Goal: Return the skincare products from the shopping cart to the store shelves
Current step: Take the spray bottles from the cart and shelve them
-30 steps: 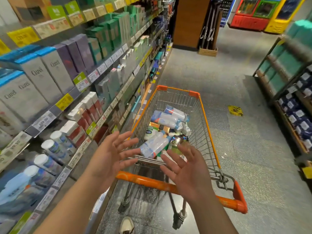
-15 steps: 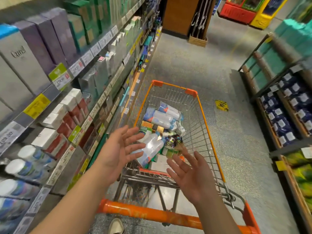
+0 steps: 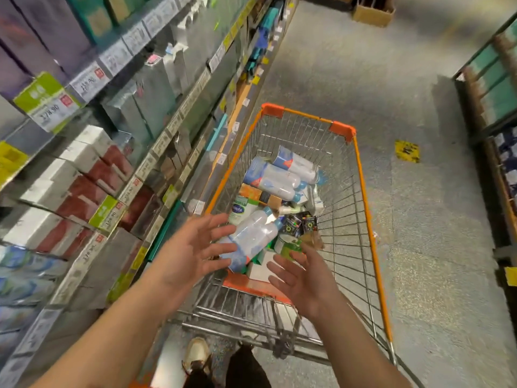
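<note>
An orange-rimmed wire shopping cart [image 3: 361, 175] stands in the aisle before me, holding several skincare products. A pale blue-and-white bottle pack [image 3: 253, 238] lies nearest me, with two more blue-capped bottles [image 3: 279, 177] farther in and a green-and-white Cetaphil tube [image 3: 239, 210] beside them. My left hand [image 3: 193, 249] hovers with fingers spread at the left of the near bottle pack, fingertips close to it. My right hand [image 3: 300, 277] is spread too, just right of and below the pack, holding nothing. Store shelves [image 3: 156, 141] run along my left.
The left shelves carry white-and-red boxes [image 3: 70, 186], grey cartons [image 3: 145, 107] and blue bottles [image 3: 19, 275] behind price tags. Another shelf unit [image 3: 495, 107] lines the right side. A yellow floor sticker [image 3: 407, 151] and a cardboard box [image 3: 373, 11] lie on the grey floor ahead.
My view has tilted down and closer over the cart. Both spread hands have moved forward past the handle, into the basket on either side of the near bottle pack.
</note>
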### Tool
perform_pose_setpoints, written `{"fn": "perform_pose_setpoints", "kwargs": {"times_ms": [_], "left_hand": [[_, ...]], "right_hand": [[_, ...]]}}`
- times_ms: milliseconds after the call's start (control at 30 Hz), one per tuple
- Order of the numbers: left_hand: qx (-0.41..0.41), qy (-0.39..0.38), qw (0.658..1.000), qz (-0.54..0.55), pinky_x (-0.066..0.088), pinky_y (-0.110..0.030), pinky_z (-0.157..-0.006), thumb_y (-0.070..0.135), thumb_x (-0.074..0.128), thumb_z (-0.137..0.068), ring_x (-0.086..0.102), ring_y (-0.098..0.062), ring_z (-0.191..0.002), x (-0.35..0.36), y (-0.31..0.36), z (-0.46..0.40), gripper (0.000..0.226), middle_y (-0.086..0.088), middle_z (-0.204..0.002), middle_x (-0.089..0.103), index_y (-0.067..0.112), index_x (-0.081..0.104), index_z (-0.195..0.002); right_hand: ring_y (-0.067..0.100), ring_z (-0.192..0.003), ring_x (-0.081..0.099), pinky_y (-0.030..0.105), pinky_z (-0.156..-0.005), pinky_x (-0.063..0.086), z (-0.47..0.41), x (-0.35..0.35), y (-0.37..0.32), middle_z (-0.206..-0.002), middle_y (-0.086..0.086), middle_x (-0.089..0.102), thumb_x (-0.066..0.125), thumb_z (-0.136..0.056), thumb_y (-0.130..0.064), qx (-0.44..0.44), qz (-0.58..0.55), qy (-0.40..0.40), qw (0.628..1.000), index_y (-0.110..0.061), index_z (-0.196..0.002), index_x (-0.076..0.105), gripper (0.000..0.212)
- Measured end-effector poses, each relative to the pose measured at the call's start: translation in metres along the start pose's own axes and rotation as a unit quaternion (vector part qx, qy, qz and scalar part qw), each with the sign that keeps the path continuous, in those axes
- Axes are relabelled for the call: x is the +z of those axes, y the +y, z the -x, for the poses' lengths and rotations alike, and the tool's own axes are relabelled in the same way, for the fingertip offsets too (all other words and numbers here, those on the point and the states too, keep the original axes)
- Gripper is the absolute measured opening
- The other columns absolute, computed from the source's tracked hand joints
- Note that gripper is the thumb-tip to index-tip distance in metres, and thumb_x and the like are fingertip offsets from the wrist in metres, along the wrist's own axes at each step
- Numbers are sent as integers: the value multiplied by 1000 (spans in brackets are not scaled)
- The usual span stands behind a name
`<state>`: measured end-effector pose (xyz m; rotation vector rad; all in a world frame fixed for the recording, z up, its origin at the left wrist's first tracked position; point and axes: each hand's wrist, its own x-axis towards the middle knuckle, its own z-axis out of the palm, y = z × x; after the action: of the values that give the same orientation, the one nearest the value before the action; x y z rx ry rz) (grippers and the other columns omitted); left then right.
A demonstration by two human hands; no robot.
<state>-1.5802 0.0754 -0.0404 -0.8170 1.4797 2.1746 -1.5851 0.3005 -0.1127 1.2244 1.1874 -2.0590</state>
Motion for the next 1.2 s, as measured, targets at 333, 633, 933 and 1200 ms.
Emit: {"fn": "perform_pose_setpoints", "kwargs": {"times_ms": [333, 633, 933, 1200], "left_hand": [[-94, 72, 993, 15, 55, -43, -83, 45, 40, -104, 71, -25, -93, 32, -45, -61, 41, -5, -118, 75, 19, 68, -120], [-142, 129, 980, 51, 53, -44, -85, 44, 46, -102, 70, -23, -72, 48, -58, -108, 38, -4, -96, 74, 15, 67, -115], [-153, 155, 975, 38, 58, -36, -71, 40, 53, -100, 71, -25, -82, 41, -64, -112, 41, -5, -104, 74, 11, 67, -126], [-163, 174, 971, 25, 58, -41, -83, 37, 55, -101, 71, -27, -93, 40, -71, -114, 37, -5, -103, 75, 11, 69, -123]], "right_hand": [[18, -69, 53, 33, -66, 44, -168, 2, -6, -86, 6, 58, 56, -103, -38, 41, 82, -29, 995, -19, -103, 65, 21], [26, -101, 64, 40, -78, 55, -242, 4, 21, -131, 10, 57, 76, -59, -59, -14, 163, 31, 986, -11, -152, 35, 113], [34, -107, 70, 63, -89, 58, -280, 22, 35, -128, 12, 63, 85, -53, -42, -2, 77, 8, 997, -20, -143, 36, 105], [30, -107, 73, 55, -89, 60, -279, 24, 38, -123, 9, 73, 93, -59, -38, -11, 81, -21, 996, -17, -137, 55, 89]]}}
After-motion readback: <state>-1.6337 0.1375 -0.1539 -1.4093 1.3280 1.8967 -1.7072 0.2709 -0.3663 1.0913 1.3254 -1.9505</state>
